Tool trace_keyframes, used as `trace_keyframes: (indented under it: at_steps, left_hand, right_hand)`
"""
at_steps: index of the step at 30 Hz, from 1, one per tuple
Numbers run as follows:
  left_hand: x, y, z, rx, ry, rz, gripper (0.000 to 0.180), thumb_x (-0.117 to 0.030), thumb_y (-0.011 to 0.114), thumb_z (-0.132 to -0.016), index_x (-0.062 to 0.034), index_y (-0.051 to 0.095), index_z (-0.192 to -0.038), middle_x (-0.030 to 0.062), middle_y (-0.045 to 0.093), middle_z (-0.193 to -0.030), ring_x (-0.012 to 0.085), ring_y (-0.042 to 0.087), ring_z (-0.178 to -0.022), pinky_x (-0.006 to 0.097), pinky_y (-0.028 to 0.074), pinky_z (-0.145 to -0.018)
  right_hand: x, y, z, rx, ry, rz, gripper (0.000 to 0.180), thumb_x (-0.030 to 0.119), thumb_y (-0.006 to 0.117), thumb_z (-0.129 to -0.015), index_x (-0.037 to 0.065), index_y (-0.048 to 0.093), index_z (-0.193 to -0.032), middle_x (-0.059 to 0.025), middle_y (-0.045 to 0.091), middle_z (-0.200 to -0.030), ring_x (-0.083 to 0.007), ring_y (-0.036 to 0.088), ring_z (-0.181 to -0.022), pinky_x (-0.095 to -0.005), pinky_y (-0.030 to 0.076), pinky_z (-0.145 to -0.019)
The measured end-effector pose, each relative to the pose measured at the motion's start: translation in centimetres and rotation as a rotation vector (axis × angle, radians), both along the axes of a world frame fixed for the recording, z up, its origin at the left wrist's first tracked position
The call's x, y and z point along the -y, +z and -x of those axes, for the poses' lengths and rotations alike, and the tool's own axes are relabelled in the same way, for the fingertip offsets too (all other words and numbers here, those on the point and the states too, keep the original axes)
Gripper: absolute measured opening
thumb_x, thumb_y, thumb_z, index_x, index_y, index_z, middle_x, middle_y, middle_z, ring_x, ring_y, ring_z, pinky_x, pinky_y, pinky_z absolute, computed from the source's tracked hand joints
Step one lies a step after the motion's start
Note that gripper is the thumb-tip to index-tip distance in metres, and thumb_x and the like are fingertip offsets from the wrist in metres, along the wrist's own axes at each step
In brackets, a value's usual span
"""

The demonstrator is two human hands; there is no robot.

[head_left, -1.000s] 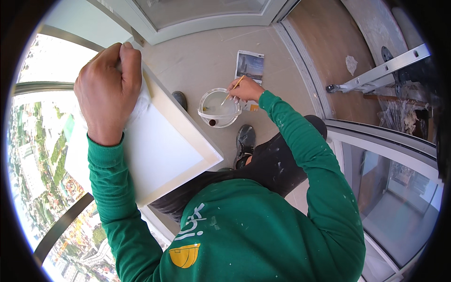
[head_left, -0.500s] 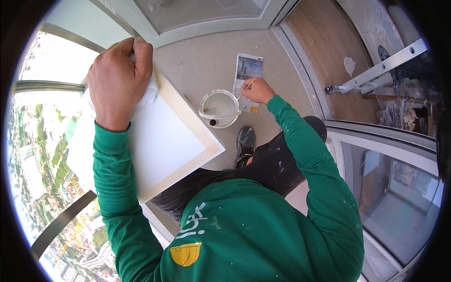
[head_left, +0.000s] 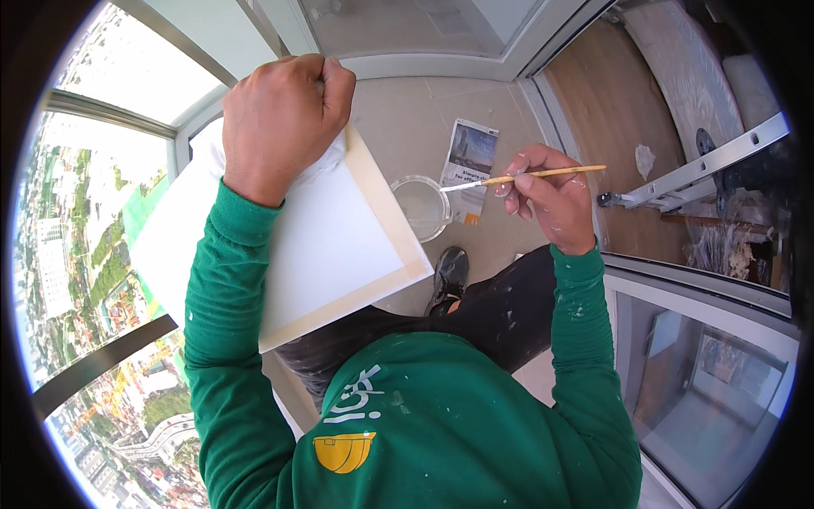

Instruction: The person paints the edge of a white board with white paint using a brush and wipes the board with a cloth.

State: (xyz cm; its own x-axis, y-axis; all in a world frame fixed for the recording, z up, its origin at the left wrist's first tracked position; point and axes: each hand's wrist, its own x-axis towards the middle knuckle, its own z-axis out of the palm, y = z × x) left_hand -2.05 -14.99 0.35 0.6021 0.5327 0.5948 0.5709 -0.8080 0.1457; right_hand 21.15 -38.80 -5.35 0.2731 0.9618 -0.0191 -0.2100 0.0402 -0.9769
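Observation:
Pinched in the fingers of my right hand (head_left: 551,195) is a thin paintbrush (head_left: 555,172) with a wooden handle, its white-coated tip pointing left. The tip lies in line with the rim of a round white bucket (head_left: 447,222) on the floor, which holds something pale. White specks dot my right fingers. My left hand (head_left: 275,123) is closed in a fist above a white ledge (head_left: 339,242) with beige tape along its edges. Crumpled white material (head_left: 329,163) shows under that fist; whatever the fingers grip is hidden.
A printed leaflet (head_left: 471,157) lies on the tiled floor (head_left: 394,102) beside the bucket. Glass with a dark rail (head_left: 102,365) runs along my left, high above buildings. A metal ladder (head_left: 704,157) lies past the door track at right. My shoe (head_left: 449,276) stands near the bucket.
My right hand has risen from the bucket toward me and to the right, bringing the paintbrush with it. The view has shifted slightly; my left fist stays over the ledge.

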Motion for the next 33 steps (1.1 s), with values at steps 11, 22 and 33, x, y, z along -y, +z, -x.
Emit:
trace_keyframes:
  at_steps: [11,22,33]
  left_hand:
    - [0.5,0.4,-0.1,-0.031,0.005,0.098,0.04,-0.027,0.055,-0.097,-0.0002,0.07,-0.07,0.0148,0.06,-0.056,0.0312,0.056,-0.046,0.041,0.05,-0.053]
    - [0.3,0.1,0.2,-0.038,-0.015,0.036,0.044,-0.028,0.053,-0.099,0.0003,0.07,-0.069,0.0131,0.061,-0.055,0.0256,0.055,-0.043,0.037,0.05,-0.05]
    - [0.3,0.1,0.2,-0.059,-0.003,0.049,0.045,-0.029,0.053,-0.099,0.0006,0.072,-0.071,0.0125,0.063,-0.056,0.024,0.056,-0.043,0.036,0.051,-0.05]
  right_hand:
    - [-1.8,3.9,4.8,0.52,0.015,-0.213,0.01,0.003,0.07,-0.086,0.0,0.069,-0.095,-0.0087,0.073,-0.082,-0.011,0.066,-0.067,-0.0259,0.052,-0.062]
    - [-2.2,4.0,5.1,0.656,0.031,-0.246,0.009,0.003,0.071,-0.084,0.001,0.07,-0.093,-0.0061,0.072,-0.079,-0.0063,0.055,-0.056,-0.0226,0.042,-0.051]
    - [-2.1,4.1,5.8,0.65,-0.032,-0.245,0.01,0.004,0.07,-0.081,0.0,0.07,-0.09,-0.0072,0.073,-0.079,-0.0086,0.059,-0.056,-0.0237,0.045,-0.051]
